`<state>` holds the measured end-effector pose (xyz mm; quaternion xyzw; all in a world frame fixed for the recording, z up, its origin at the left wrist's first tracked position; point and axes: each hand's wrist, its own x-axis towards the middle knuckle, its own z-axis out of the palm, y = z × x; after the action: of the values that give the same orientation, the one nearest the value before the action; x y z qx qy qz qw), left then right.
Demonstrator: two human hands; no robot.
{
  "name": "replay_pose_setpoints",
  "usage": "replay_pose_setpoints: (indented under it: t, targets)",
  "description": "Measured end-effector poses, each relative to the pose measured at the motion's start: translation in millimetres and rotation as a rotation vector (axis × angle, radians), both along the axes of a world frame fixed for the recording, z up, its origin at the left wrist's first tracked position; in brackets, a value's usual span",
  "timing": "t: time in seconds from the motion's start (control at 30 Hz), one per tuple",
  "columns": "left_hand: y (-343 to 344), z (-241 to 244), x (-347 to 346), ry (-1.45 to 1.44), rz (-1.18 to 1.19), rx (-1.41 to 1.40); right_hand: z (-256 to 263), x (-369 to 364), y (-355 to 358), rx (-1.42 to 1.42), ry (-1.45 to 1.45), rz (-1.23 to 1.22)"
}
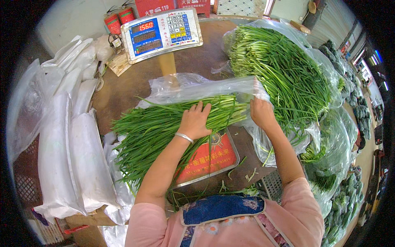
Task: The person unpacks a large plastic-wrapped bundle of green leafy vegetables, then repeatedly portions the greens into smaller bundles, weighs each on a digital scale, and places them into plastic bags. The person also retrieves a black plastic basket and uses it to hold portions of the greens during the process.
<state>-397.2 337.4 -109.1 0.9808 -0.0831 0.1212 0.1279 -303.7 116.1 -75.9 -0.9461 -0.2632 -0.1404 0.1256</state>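
A large bundle of garlic chives [154, 136] lies across the red platform [203, 160] of a digital scale, pale stem ends to the right. My left hand [196, 121] rests on top of the stems with its fingers spread. At the stem ends, my right hand [261, 111] grips the edge of a clear plastic bag [209, 88]. The plastic stretches along the far side of the bundle, beyond both hands. Part of the platform is hidden under the leaves and my left forearm.
Beyond the bundle stands the scale's display [162, 35], with lit digits. A big heap of chives [277, 68] sits in open plastic at right. Packed white bags [89, 160] line the left side. A dark perforated crate [273, 186] is near my right elbow.
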Motion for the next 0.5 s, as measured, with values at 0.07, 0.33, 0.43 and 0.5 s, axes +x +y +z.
replay_pose_setpoints:
  t: [0.07, 0.33, 0.43, 0.5]
  targets:
    - [5, 2, 2, 0.034, 0.015, -0.003, 21, -29, 15, 0.16, -0.059, 0.163]
    - [-3, 14, -9, -0.426, 0.025, -0.195, -16, -94, -22, 0.171, 0.171, 0.162]
    - [1, 12, -15, -0.563, 0.218, -0.275, -2, -125, -13, 0.23, 0.209, 0.199]
    - [40, 14, 1, -0.437, 0.383, -0.467, 4, -128, -5, 0.251, 0.175, 0.238]
